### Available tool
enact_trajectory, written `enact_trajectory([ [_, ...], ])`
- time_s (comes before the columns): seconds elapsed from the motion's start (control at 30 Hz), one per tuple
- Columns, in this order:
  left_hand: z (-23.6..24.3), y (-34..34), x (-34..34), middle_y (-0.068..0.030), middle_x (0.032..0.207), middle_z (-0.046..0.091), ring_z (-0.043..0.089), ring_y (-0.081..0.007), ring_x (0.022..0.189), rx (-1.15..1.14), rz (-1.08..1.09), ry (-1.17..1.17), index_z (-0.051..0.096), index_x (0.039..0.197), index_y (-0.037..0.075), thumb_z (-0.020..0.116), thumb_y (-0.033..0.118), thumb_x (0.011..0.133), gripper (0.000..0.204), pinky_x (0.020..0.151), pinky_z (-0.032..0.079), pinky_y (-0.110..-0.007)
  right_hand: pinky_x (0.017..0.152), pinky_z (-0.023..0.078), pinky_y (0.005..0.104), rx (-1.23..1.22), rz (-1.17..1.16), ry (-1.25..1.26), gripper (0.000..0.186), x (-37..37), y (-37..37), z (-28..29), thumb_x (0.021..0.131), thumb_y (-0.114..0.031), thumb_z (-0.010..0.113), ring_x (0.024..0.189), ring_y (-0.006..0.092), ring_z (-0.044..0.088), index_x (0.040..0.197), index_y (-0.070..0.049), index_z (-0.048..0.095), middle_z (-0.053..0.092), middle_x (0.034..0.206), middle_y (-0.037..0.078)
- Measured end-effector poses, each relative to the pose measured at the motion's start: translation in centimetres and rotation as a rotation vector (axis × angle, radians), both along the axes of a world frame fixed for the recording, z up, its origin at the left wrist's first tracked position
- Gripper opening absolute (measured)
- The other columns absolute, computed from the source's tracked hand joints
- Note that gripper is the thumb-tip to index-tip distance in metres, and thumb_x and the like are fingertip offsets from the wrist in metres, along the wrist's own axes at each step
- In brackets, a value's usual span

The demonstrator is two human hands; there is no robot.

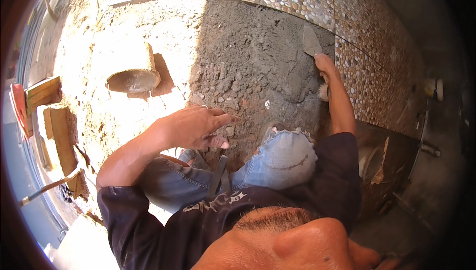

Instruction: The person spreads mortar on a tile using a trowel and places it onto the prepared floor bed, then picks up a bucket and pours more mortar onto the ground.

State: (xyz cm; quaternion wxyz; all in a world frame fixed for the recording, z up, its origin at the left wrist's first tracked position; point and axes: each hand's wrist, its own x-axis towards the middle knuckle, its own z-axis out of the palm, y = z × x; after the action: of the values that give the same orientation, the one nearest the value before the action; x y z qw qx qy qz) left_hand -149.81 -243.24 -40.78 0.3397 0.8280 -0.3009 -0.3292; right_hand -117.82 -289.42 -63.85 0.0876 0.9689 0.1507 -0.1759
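1. The right hand [325, 64] is closed around the handle of a pointing trowel [311, 42]. The blade tip points away from the person and lies flat on the grey mortar bed [258, 57], a hold that lets the flat of the steel press and smooth the wet mix.

2. The trowel sits at the mortar bed's far right edge, just beside the laid pebble-pattern tiles [367, 57]. Working at that seam looks meant to bring the mortar level with the finished tile edge.

3. The left hand [196, 126] is empty, with fingers loosely extended and palm down. It hovers over the near edge of the mortar bed above the knee, probably as a balance while the body leans forward.

4. The person squats with one knee in torn jeans [285, 158] at the near side of the mortar bed, close enough to reach across it.

5. A short section of pipe [134, 74] stands out of the rough ground left of the mortar bed, in bright sun.

6. Wooden blocks [52, 116] lie further left of the mortar bed, well apart from the wet area.
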Motion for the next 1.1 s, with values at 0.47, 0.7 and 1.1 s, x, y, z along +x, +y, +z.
enact_trajectory([
  [0.47,-0.1,-0.4,-0.3,-0.0191,0.120,0.056,0.058,-0.0400,0.105,0.017,-0.071,0.044,0.040,0.138,0.008,0.053,0.052,0.089,0.067,0.090,0.046,-0.050,0.049,0.046,0.0323,0.941,-0.750,0.776,0.043,-4.2,18.2,4.6,0.098,-0.036,0.035,0.054,0.0135,0.050,0.108,0.003,0.051,0.050,0.069,0.004],
  [0.7,-0.2,-1.7,0.8,-0.0187,0.122,0.056,0.058,-0.0403,0.105,0.044,-0.075,0.063,0.042,0.136,0.008,0.054,0.051,0.089,0.065,0.090,0.047,-0.050,0.050,0.046,0.0328,0.927,-0.712,0.776,0.043,-3.9,20.8,3.8,0.098,-0.034,0.035,0.058,0.0143,0.051,0.109,0.004,0.049,0.050,0.073,0.006],
  [1.1,-1.2,-2.4,1.7,-0.0178,0.123,0.056,0.059,-0.0394,0.105,0.088,-0.036,0.052,0.043,0.137,0.010,0.055,0.052,0.088,0.066,0.091,0.047,-0.049,0.069,0.048,0.0456,0.488,-0.114,0.649,0.046,-5.5,28.2,3.0,0.093,-0.031,0.040,0.065,0.0282,0.062,0.096,0.010,0.060,0.063,0.079,0.019],
])
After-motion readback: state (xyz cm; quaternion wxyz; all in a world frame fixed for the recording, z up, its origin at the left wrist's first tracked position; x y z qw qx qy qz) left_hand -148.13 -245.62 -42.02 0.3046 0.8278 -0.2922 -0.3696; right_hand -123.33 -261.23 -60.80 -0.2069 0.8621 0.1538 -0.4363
